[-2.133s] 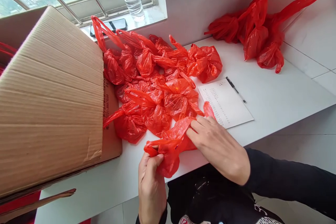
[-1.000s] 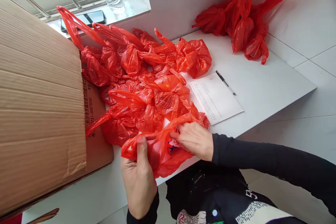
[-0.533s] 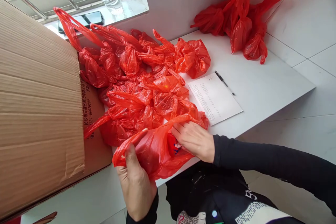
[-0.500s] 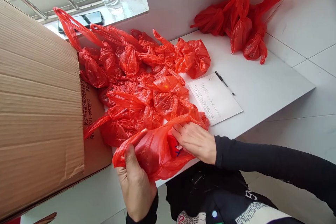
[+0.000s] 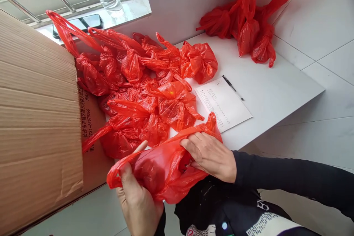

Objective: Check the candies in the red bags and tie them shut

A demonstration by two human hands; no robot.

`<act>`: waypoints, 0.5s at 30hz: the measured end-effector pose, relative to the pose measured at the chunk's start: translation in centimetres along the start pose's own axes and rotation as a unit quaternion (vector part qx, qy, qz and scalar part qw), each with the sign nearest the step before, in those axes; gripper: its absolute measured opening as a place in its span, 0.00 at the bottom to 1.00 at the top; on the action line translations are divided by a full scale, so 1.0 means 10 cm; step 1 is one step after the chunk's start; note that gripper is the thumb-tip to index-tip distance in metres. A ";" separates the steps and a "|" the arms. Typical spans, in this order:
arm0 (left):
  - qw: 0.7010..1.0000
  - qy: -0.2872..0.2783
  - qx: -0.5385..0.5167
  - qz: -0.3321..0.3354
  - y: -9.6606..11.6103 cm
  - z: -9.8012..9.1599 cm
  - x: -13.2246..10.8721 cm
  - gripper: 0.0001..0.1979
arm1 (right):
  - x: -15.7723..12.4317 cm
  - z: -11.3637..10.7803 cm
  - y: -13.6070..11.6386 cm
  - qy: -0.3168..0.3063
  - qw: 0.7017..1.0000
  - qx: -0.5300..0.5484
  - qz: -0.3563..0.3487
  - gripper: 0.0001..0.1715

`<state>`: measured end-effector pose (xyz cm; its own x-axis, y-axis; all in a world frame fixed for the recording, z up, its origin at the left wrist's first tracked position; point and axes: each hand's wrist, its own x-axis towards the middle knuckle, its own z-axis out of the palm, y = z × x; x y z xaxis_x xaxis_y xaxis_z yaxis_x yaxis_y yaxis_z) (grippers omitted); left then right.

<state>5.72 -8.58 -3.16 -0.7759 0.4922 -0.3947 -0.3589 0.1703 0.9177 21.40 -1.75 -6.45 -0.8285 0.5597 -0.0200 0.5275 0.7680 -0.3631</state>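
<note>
Currently, open red bag held over near edge of white table, close to knotted bags. Left hand: thumb pressed over bag's handle end, firm pinch. Right hand: fingers curled into mouth, tips hidden; cannot tell if anything gripped. Step, judged: working at bag opening. Next move likely calls for steady left pinch, mouth spread.

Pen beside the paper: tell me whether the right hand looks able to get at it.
Probably yes, though the right hand is busy at the red bag's mouth: the pen lies uncovered along the paper's far edge, with mostly flat paper between.
</note>
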 end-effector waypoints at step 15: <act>0.995 -0.096 -0.015 0.034 -0.05 0.03 -0.13 0.18 | 0.04 0.02 0.13 -0.080 0.992 -0.090 0.043 0.11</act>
<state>7.04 -9.03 -3.08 -0.6874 0.6556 -0.3125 -0.3262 0.1058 0.9394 21.76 -0.61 -7.08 -0.7906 0.5800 -0.1964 0.6106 0.7710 -0.1808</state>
